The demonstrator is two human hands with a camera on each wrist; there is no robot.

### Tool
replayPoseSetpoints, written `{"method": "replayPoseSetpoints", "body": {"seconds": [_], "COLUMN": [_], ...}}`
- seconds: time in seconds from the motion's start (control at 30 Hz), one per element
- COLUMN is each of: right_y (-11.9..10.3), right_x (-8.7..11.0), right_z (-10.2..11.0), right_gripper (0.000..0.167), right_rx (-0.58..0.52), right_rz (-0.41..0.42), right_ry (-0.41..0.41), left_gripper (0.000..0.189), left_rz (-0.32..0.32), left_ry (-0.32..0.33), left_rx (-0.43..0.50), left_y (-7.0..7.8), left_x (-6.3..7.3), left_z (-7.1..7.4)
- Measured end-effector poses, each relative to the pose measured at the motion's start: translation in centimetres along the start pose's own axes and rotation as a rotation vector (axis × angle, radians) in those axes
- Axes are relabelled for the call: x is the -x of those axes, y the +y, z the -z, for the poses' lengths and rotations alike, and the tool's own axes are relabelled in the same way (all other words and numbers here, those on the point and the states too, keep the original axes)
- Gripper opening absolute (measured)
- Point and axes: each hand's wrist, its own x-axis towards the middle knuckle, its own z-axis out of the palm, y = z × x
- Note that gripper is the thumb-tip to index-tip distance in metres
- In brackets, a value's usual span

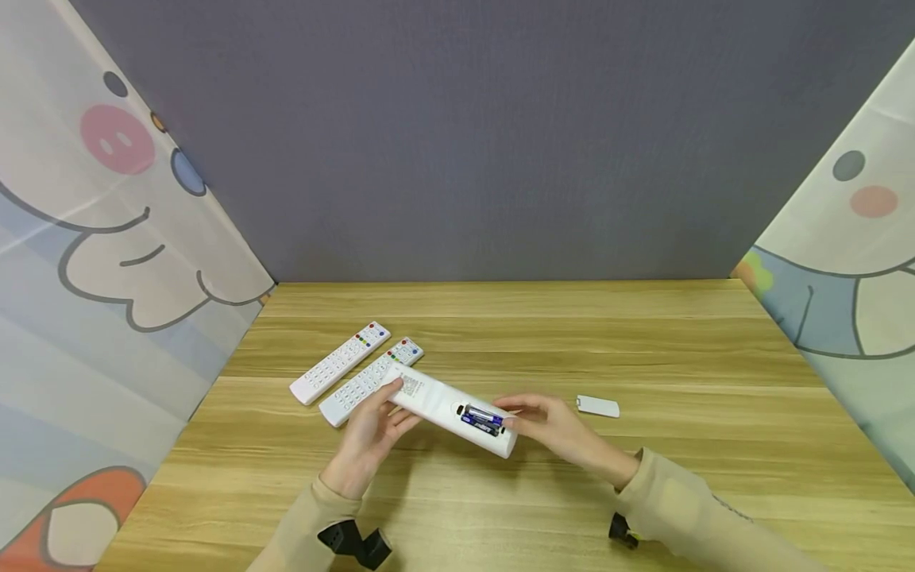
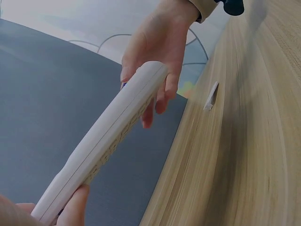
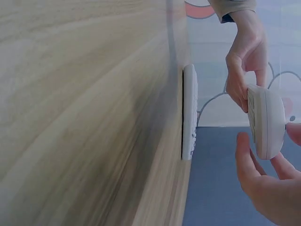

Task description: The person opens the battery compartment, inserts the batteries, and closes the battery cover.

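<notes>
A white remote control (image 1: 436, 401) is held above the table, its back turned up and its battery compartment uncovered. Two blue batteries (image 1: 482, 419) lie side by side in that compartment. My left hand (image 1: 368, 441) grips the far-left end, thumb on the back and fingers beneath. At the other end, my right hand (image 1: 554, 429) has its thumb at the batteries and its fingers round the remote's far side. In the right wrist view, the right hand's thumb and fingers (image 3: 249, 167) stand on either side of the remote. The buttons face down, partly visible in the left wrist view.
Two more white remotes (image 1: 336, 367) lie buttons up on the wooden table (image 1: 643, 342), left of the held one. A small white battery cover (image 1: 598, 406) lies to the right. A grey panel (image 1: 500, 143) stands behind, with printed cartoon curtains (image 1: 107, 262) at both sides.
</notes>
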Motion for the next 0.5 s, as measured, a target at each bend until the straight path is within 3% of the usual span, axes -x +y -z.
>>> {"method": "replayPoseSetpoints", "body": {"seconds": [0.3, 0.5], "right_y": [-0.03, -0.16], "right_x": [0.06, 0.02], "right_z": [-0.3, -0.61], "right_gripper": [0.039, 0.039], "right_rx": [-0.061, -0.072], "right_rz": [-0.056, -0.055], "right_ry": [-0.032, -0.005], "left_gripper": [0.011, 0.013], "left_rz": [-0.008, -0.009], "left_ry": [0.009, -0.006], "left_rx": [0.005, 0.002], "left_y": [-0.18, -0.18], "left_x": [0.09, 0.17], "left_z": [0.09, 0.18]}}
